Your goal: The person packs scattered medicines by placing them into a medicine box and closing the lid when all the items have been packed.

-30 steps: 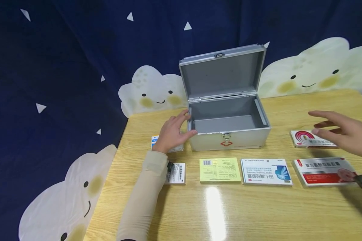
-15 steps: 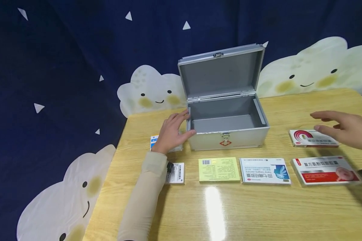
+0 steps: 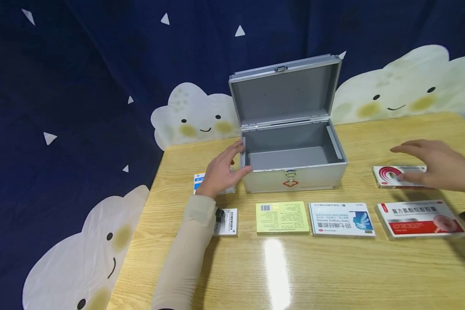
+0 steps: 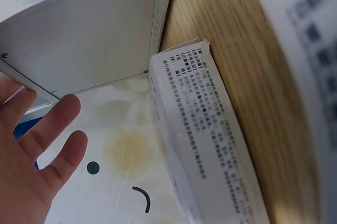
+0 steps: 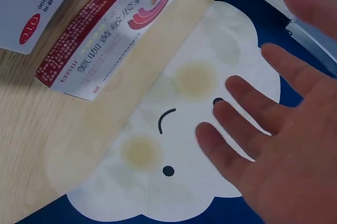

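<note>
A silver first-aid case [image 3: 294, 180] with a red cross stands with its lid raised; its inside shows bare grey walls. My left hand [image 3: 221, 171] rests at the case's left edge, fingers extended and thumb by the front rim. Above the white and dark-red medicine box [image 3: 387, 176] at the right hovers my right hand [image 3: 435, 165], fingers spread and holding nothing. In the right wrist view that same medicine box [image 5: 108, 34] lies apart from the fingers. Under my left forearm sit a blue-and-white box [image 3: 198, 183] and a white box [image 3: 228, 222], both partly hidden.
In the front row lie a yellow box [image 3: 282, 218], a white-and-blue box [image 3: 341, 219] and a red-and-white box [image 3: 420, 219]. They rest on a wooden table [image 3: 325, 275]. A dark blue curtain [image 3: 81, 64] with clouds hangs behind and at the left.
My right hand has shifted slightly left over the dark-red and white box, covering more of its right end. The left hand stays at the case's edge.
</note>
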A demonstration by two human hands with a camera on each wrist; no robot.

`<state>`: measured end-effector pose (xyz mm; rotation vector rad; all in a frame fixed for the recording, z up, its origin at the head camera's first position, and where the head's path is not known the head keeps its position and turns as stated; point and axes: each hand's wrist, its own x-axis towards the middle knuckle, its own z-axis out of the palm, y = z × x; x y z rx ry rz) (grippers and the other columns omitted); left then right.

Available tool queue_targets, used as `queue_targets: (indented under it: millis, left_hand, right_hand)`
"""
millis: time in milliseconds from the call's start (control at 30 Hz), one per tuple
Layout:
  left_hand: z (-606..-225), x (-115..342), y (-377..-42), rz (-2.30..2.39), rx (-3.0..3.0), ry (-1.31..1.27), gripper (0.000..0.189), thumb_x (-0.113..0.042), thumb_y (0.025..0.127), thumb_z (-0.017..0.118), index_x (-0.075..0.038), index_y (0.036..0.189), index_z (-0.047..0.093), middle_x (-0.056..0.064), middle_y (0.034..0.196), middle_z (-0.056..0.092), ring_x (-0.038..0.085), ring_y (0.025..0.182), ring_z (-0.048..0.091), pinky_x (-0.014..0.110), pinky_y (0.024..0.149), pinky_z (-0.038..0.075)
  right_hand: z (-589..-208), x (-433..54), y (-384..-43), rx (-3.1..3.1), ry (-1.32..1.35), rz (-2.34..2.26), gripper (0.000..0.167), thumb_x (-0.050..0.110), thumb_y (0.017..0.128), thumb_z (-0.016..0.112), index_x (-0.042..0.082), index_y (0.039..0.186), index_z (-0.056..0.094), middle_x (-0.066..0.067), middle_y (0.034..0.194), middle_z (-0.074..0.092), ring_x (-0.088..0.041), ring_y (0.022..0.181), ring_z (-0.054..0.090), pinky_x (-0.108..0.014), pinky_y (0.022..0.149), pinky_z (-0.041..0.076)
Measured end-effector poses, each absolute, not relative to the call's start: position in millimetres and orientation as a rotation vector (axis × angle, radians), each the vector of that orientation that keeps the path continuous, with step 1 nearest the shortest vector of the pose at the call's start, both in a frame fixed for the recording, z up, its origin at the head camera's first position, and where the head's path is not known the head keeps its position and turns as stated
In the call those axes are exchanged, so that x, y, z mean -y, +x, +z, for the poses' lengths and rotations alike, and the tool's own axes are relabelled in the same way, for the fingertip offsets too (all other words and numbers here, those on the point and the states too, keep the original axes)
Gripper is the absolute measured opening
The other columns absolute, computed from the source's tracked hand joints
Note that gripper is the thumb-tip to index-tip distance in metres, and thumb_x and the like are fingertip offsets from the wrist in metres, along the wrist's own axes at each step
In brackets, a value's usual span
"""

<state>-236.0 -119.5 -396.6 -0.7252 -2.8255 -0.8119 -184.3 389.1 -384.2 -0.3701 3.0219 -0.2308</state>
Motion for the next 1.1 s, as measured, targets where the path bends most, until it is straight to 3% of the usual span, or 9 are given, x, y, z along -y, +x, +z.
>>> queue_targets:
  millis: [300, 567, 700, 833, 1100]
  left_hand:
    - [-400.3, 122.4, -237.8, -0.842, 2.815, -0.72, 0.074, -0.061, 0.091, 0.056, -0.018, 0.15, 0.043, -0.013, 0.163, 0.029, 0.028, 0.121, 0.062, 0.047, 0.099, 0.051]
    - [-399.9, 121.4, -237.0, -0.867, 2.808, -0.714, 0.071, -0.056, 0.091, 0.059, -0.019, 0.15, 0.043, -0.013, 0.163, 0.03, 0.027, 0.117, 0.062, 0.043, 0.094, 0.053]
    - [-400.5, 121.6, -236.3, -0.859, 2.813, -0.714, 0.071, -0.056, 0.091, 0.059, -0.018, 0.15, 0.043, -0.013, 0.163, 0.029, 0.026, 0.114, 0.063, 0.043, 0.092, 0.053]
    - [-399.8, 121.9, -236.2, -0.834, 2.817, -0.722, 0.073, -0.057, 0.092, 0.057, -0.017, 0.15, 0.042, -0.013, 0.164, 0.028, 0.025, 0.115, 0.063, 0.043, 0.094, 0.052]
    - [-397.6, 121.1, -235.6, -0.823, 2.854, -0.71, 0.074, -0.062, 0.091, 0.054, -0.021, 0.151, 0.04, -0.018, 0.165, 0.022, 0.025, 0.124, 0.058, 0.049, 0.103, 0.048]
  right_hand:
    - [-396.5, -391.1, -185.8, -3.027, -0.363, -0.198, 0.07, 0.022, 0.074, 0.082, -0.001, 0.132, 0.052, -0.039, 0.139, 0.034, -0.061, 0.126, 0.024, -0.077, 0.1, 0.023]
    - [-402.0, -391.6, -189.9, -2.987, -0.346, -0.162, 0.074, 0.028, 0.074, 0.083, 0.0, 0.134, 0.051, -0.038, 0.138, 0.036, -0.06, 0.119, 0.036, -0.079, 0.089, 0.034]
    - [-406.1, -390.7, -191.8, -2.968, -0.37, -0.18, 0.074, 0.028, 0.075, 0.083, -0.001, 0.135, 0.051, -0.039, 0.138, 0.036, -0.061, 0.119, 0.038, -0.078, 0.091, 0.036]
    - [-408.2, -390.4, -192.4, -2.955, -0.373, -0.199, 0.074, 0.028, 0.076, 0.082, -0.003, 0.135, 0.049, -0.04, 0.138, 0.035, -0.061, 0.118, 0.037, -0.077, 0.093, 0.035]
    - [-407.5, -389.5, -192.5, -2.942, -0.379, -0.167, 0.075, 0.024, 0.074, 0.082, -0.004, 0.135, 0.048, -0.041, 0.135, 0.038, -0.063, 0.115, 0.041, -0.077, 0.088, 0.039]
